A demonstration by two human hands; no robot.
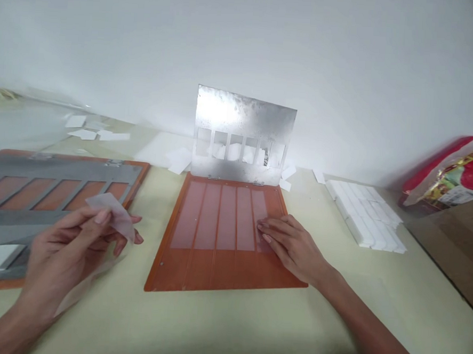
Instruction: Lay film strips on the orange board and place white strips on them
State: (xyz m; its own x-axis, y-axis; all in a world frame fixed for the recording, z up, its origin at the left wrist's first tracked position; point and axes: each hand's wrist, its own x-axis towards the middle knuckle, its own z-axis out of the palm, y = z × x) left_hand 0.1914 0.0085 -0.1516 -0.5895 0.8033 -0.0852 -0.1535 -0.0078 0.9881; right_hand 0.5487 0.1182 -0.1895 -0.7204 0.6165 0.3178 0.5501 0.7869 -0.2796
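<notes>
Left hand (65,257) raised off the surface (219,325), its fingers (98,217) closed narrowly on a thin translucent sheet (112,216), pinched near one corner above a second orange board (99,198) under a grey metal frame (57,222) by the left edge. Right hand (292,244) lying flat, its fingers (271,233) slightly spread, holding nothing and resting on the rightmost of five pale strips (218,216) on the middle orange board (226,272). Seemingly done: all five strips side by side on that board, a hinged metal plate (243,129) upright at its far end. Seemingly left: orange showing bare through the left frame's windows, a stack of white bars (362,214) near the far right corner, and loose white scraps (177,160) beside the plate's foot.
</notes>
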